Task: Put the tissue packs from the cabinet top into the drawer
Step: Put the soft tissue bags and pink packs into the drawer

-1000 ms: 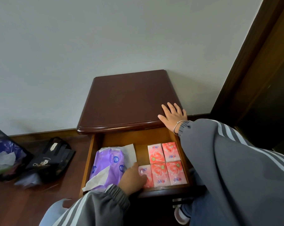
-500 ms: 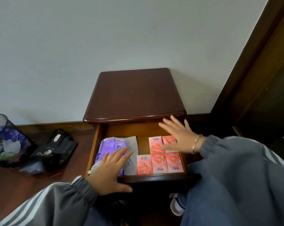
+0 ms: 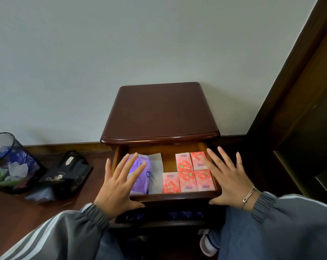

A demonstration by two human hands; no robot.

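Tissue packs [image 3: 189, 172] | five pink ones noted flat at right of drawer [image 3: 175, 195], purple pack [image 3: 140, 177] at left | judged light, soft, slick-wrapped, best pinched across narrow sides | left hand [image 3: 117, 188] and right hand [image 3: 228, 182] spread wide, nothing held

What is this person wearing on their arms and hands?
The left hand and right hand are bare, with no gloves. Both arms are in grey jacket sleeves: the left sleeve has pale stripes running along it, and the right sleeve shows a pale band too. Both end in ribbed elastic cuffs. A thin metal bracelet circles the right wrist.
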